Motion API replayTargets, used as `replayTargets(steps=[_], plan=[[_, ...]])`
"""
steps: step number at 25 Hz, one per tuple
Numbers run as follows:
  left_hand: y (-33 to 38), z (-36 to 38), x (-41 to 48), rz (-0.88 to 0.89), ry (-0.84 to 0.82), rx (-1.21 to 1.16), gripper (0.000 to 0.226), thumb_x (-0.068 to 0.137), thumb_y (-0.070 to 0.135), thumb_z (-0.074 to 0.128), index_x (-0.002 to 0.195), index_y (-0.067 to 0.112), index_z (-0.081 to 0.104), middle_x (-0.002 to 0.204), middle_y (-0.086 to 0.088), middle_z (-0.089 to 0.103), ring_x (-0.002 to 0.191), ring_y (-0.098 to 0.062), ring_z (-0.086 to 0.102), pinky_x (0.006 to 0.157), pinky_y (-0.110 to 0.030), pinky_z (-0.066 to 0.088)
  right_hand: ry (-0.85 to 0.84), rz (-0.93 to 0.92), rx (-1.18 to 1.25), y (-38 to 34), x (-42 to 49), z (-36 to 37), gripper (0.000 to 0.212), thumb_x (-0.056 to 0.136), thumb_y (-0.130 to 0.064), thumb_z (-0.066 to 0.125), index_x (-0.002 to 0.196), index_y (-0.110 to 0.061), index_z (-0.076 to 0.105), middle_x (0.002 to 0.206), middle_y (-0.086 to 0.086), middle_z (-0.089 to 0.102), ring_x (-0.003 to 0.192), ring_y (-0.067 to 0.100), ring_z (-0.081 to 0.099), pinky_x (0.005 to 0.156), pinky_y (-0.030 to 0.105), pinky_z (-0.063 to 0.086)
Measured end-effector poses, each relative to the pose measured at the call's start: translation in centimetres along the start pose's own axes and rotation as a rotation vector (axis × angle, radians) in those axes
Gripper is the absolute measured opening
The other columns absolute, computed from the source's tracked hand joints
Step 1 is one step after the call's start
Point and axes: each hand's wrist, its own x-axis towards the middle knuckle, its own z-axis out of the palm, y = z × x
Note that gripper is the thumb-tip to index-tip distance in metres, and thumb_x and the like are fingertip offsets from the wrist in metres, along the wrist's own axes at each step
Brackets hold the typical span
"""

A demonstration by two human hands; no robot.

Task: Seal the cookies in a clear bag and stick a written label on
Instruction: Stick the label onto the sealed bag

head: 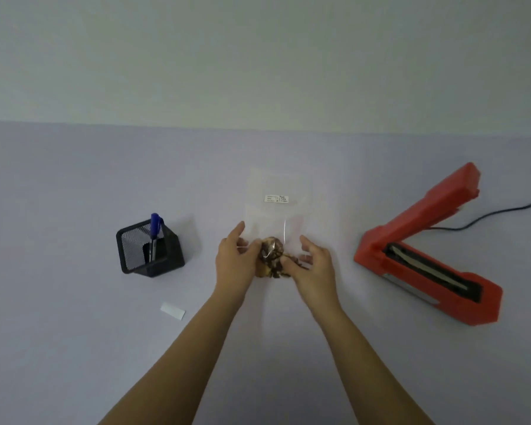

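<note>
Both forearms [196, 348] come in from the near edge and meet at the middle of the table [74, 194]. The left hand [233, 256] and the right hand [313, 262] are curled from either side round the near end of the clear bag [276, 216], where the cookies [272, 259] are bunched together. The rest of the bag lies flat on the table, pointing away from the person, with the written label [276, 198] already stuck on its upper half. That step looks done. Sealing is the open question: the film is so faint against the table that I cannot tell whether the far mouth is closed. If it is not, the next move would be to carry that far edge across to the red heat sealer [426, 250], which stands well apart on the right with its arm raised, and to lay the film flat and unwrinkled across the bar. On the left, a blue pen [155, 228] stands in a mesh holder [149, 250], and a white paper slip [173, 311] lies nearer the person.
</note>
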Motion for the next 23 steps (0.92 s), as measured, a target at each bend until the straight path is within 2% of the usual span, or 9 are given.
replayTargets(steps=[4,7,9,11,13,15,19,21,23], plan=[[4.0,1.0,7.7,0.006,-0.034,0.062,0.053,0.091,0.024,0.056,0.141,0.018,0.039,0.106,-0.009,0.055,0.099,-0.024,0.058,0.088,-0.036,0.051,0.031,-0.031,-0.017,-3.2,7.2,1.5,0.058,0.083,-0.015,0.068,0.135,-0.012,0.044,0.122,0.003,0.041,0.102,0.013,0.050,0.084,0.023,0.044],[5.0,1.9,11.5,0.008,-0.046,0.131,0.053,0.090,0.023,0.057,0.140,0.014,0.040,0.098,-0.006,0.056,0.093,-0.022,0.058,0.090,-0.040,0.050,0.046,-0.022,-0.022,-3.5,11.1,2.4,0.058,0.082,-0.015,0.069,0.134,-0.009,0.045,0.124,0.008,0.043,0.097,0.012,0.051,0.080,0.021,0.043],[5.0,2.3,12.9,0.017,-0.031,0.186,0.052,0.090,0.021,0.057,0.138,0.012,0.042,0.094,-0.003,0.056,0.091,-0.020,0.056,0.091,-0.038,0.049,0.060,-0.020,-0.038,-3.1,12.6,2.9,0.058,0.080,-0.015,0.071,0.133,-0.007,0.047,0.123,0.011,0.045,0.090,0.011,0.052,0.075,0.016,0.042],[4.7,2.7,14.2,0.032,-0.008,0.225,0.049,0.089,0.021,0.057,0.136,0.012,0.045,0.099,-0.006,0.058,0.094,-0.022,0.057,0.094,-0.039,0.047,0.072,-0.033,-0.046,-2.7,14.0,3.4,0.058,0.079,-0.016,0.072,0.131,-0.006,0.048,0.120,0.013,0.048,0.085,0.011,0.052,0.065,0.006,0.041],[4.6,2.9,15.4,0.046,0.012,0.227,0.046,0.088,0.022,0.059,0.132,0.013,0.049,0.104,-0.010,0.059,0.095,-0.023,0.057,0.094,-0.038,0.047,0.085,-0.053,-0.067,-2.5,15.1,3.8,0.056,0.080,-0.017,0.072,0.130,-0.006,0.049,0.119,0.012,0.047,0.086,0.011,0.051,0.063,-0.001,0.039],[4.6,3.2,16.3,0.075,0.030,0.235,0.044,0.088,0.022,0.060,0.129,0.012,0.051,0.105,-0.010,0.059,0.095,-0.022,0.057,0.092,-0.037,0.047,0.100,-0.081,-0.086,-2.5,15.9,3.8,0.054,0.081,-0.016,0.071,0.129,-0.006,0.050,0.120,0.010,0.045,0.090,0.011,0.049,0.066,-0.003,0.035],[5.2,3.5,16.6,0.126,0.046,0.262,0.042,0.087,0.022,0.060,0.126,0.009,0.052,0.110,-0.012,0.058,0.091,-0.018,0.053,0.087,-0.028,0.043,0.113,-0.130,-0.126,-2.9,16.5,3.7,0.051,0.082,-0.016,0.069,0.129,-0.006,0.051,0.124,0.009,0.044,0.097,0.011,0.050,0.079,0.007,0.033],[5.3,3.2,16.2,0.143,0.034,0.295,0.044,0.089,0.022,0.058,0.129,0.007,0.050,0.116,-0.014,0.055,0.099,-0.021,0.054,0.089,-0.027,0.041,0.119,-0.162,-0.176,-3.0,16.5,3.5,0.051,0.083,-0.017,0.068,0.129,-0.006,0.050,0.127,0.010,0.044,0.108,0.013,0.048,0.084,0.006,0.029],[5.5,2.7,15.0,0.150,0.008,0.341,0.049,0.090,0.023,0.056,0.135,0.006,0.044,0.128,-0.015,0.049,0.114,-0.026,0.050,0.095,-0.030,0.038,0.144,-0.191,-0.250,-2.9,16.2,3.4,0.053,0.084,-0.021,0.066,0.132,-0.006,0.047,0.130,0.012,0.043,0.121,0.020,0.044,0.091,0.009,0.026]])
